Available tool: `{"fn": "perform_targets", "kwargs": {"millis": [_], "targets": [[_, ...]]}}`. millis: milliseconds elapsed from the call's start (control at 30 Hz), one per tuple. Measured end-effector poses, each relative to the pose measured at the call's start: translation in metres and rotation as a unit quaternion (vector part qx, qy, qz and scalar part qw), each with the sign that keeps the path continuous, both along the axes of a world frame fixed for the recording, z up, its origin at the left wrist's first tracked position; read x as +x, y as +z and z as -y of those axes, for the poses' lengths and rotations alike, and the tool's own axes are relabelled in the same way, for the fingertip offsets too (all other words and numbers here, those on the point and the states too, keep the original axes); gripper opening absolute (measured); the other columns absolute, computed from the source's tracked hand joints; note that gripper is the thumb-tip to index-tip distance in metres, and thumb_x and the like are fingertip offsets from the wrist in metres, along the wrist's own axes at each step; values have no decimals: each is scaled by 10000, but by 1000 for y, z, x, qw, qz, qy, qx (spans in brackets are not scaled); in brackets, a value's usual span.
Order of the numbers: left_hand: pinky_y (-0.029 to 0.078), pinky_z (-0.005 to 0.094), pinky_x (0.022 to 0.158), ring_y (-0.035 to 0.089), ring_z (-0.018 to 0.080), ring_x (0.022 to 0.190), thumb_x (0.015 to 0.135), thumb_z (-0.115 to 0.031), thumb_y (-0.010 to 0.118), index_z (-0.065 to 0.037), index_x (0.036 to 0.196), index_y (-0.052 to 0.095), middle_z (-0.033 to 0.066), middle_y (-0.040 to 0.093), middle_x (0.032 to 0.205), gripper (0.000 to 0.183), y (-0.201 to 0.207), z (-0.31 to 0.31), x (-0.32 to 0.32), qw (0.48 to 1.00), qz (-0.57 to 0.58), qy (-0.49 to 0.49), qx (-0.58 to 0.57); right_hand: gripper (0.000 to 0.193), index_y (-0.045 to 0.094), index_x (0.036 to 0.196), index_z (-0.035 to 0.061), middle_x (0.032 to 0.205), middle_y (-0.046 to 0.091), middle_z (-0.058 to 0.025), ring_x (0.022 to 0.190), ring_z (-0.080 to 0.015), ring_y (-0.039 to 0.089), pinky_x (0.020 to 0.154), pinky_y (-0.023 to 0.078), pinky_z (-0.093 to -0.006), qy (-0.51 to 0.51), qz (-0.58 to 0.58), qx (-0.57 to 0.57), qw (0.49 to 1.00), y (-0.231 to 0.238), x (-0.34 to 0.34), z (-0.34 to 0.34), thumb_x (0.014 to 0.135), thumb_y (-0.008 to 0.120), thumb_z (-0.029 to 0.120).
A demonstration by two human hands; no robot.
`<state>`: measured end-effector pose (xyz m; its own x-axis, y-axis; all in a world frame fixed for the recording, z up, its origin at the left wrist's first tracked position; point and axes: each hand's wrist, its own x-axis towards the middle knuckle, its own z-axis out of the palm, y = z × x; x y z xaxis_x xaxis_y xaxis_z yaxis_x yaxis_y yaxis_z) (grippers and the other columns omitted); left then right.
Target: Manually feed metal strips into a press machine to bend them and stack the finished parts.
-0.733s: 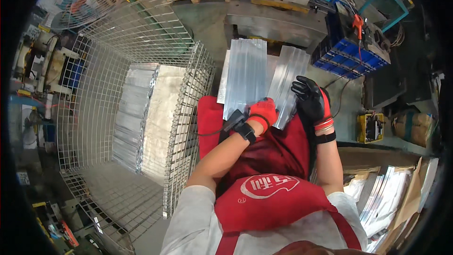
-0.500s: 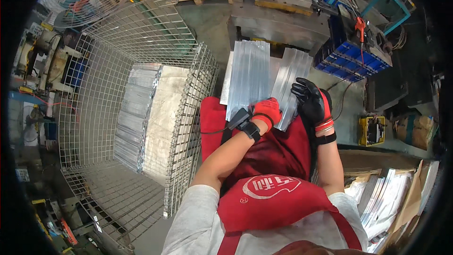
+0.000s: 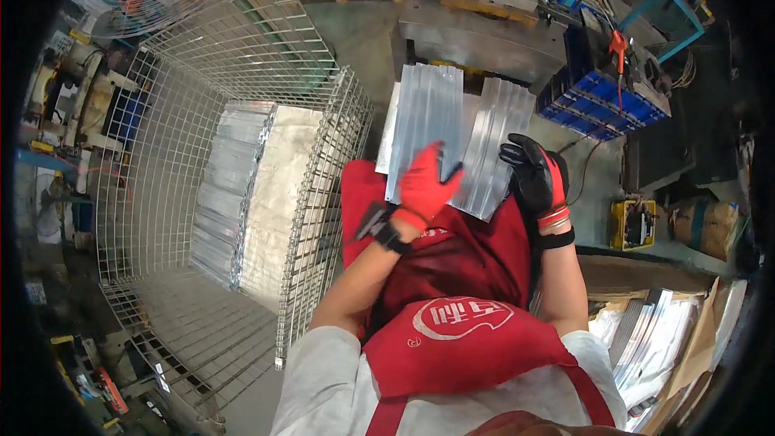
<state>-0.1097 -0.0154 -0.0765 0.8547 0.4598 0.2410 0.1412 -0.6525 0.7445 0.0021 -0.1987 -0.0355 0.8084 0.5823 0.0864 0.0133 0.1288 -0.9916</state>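
Observation:
Two lots of long, ribbed silver metal strips lie side by side over my lap: a left lot (image 3: 428, 105) and a right lot (image 3: 502, 123). My left hand (image 3: 428, 186), in a red glove, is over the lower part of the left lot, with finger and thumb apart and nothing visible in its grasp. Whether it touches the metal I cannot tell. Beside the right lot's outer edge, my right hand (image 3: 533, 171) shows the black palm of its glove. Its fingers are loosely bent and apart, holding nothing.
On my left stands a wire mesh cage (image 3: 303, 274) with stacked metal strips (image 3: 230, 182) and a cream sheet (image 3: 282, 202) inside. Blue crates (image 3: 601, 101) sit ahead right, near a yellow bin (image 3: 634, 224). A cardboard box (image 3: 686, 363) holds more strips at lower right.
My left hand has moved left and opened, away from the right lot's inner edge to over the left lot. The right lot's near end now reaches farther left. My right hand has barely moved.

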Motion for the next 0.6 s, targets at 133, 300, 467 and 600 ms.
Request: {"fn": "perform_targets", "kwargs": {"millis": [133, 300, 467, 600], "targets": [[422, 329, 748, 510, 251, 875, 592, -325, 757, 43, 1097, 425, 154, 520, 942, 707, -17, -62, -50, 975, 22, 207, -71, 316, 483, 1116, -46, 965, 585, -107, 915, -182, 562, 823, 421, -279, 42, -138, 22, 989, -15, -8, -11, 870, 421, 143], [426, 233, 681, 513, 120, 746, 770, -252, 629, 11, 1114, 472, 62, 523, 1032, 461, -45, -93, -79, 913, -189, 74, -355, 511, 451, 1176, 89, 1061, 523, -116, 1041, -252, 466, 906, 311, -421, 27, 353, -366, 860, -36, -58, -50, 736, 570, 321], [428, 248, 763, 486, 73, 799, 826, -92, 498, -77, 1223, 440, 3, 469, 1161, 401, -42, -97, -67, 905, -148, -187, -353, 620, 374, 1230, 60, 1212, 420, -163, 1202, -330, 281, 963, 82, -581, 127, 407, -567, 705, -51, -73, -76, 741, 480, 427], [428, 294, 815, 464, 60, 903, 832, -84, 474, -99, 1211, 457, -21, 461, 1174, 379, -30, -83, -56, 760, -224, -57, -607, 649, 359, 1238, 46, 1217, 423, -155, 1202, -313, 293, 960, 94, -577, 148, 391, -569, 708, -56, -72, -77, 744, 469, 452]]}}
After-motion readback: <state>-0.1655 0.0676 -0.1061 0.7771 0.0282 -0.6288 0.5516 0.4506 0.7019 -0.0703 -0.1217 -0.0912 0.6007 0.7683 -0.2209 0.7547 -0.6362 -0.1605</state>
